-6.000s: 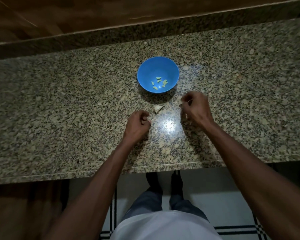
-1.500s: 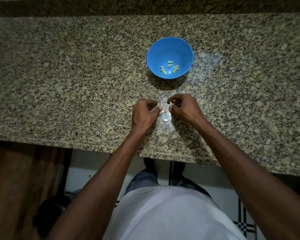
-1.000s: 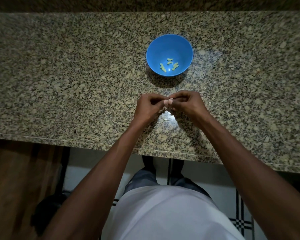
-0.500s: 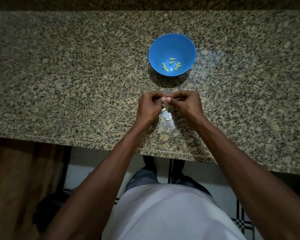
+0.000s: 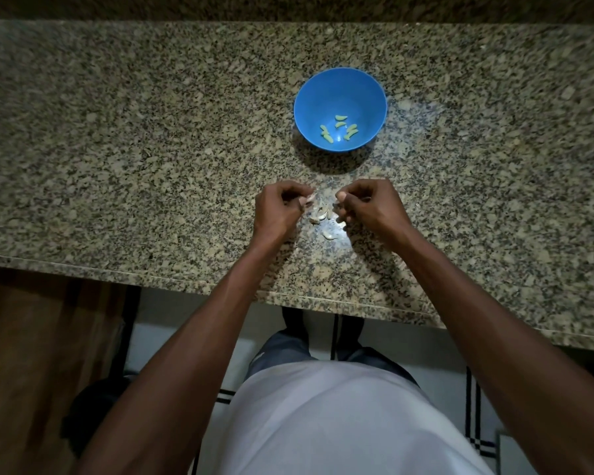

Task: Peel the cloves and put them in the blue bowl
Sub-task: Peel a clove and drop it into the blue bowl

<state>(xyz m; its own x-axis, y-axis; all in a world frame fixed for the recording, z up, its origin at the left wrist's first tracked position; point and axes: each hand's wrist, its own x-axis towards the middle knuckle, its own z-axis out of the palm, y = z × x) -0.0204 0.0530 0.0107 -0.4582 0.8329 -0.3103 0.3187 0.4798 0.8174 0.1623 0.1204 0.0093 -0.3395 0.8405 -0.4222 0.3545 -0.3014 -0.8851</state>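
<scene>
Both hands have just pulled apart after working fingertip to fingertip: left hand (image 5: 277, 210) and right hand (image 5: 367, 207) are each curled, pinching something too small to make out, so I'd guess a skin just split. Loose cloves (image 5: 320, 217) sit between them, blue bowl (image 5: 340, 84) with peeled cloves (image 5: 338, 129) at 12 o'clock. Speckled granite bench (image 5: 117, 149), dim room, tiled floor below.

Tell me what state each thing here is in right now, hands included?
Blue bowl: upright on the counter, holding several peeled cloves.
Left hand: fingers curled, pinching something small and pale; too small to identify.
Right hand: fingers curled, fingertips pinched together; what it holds is unclear.
Pale garlic bits: lying loose on the counter between the hands.
Granite counter: speckled, bearing everything.
</scene>
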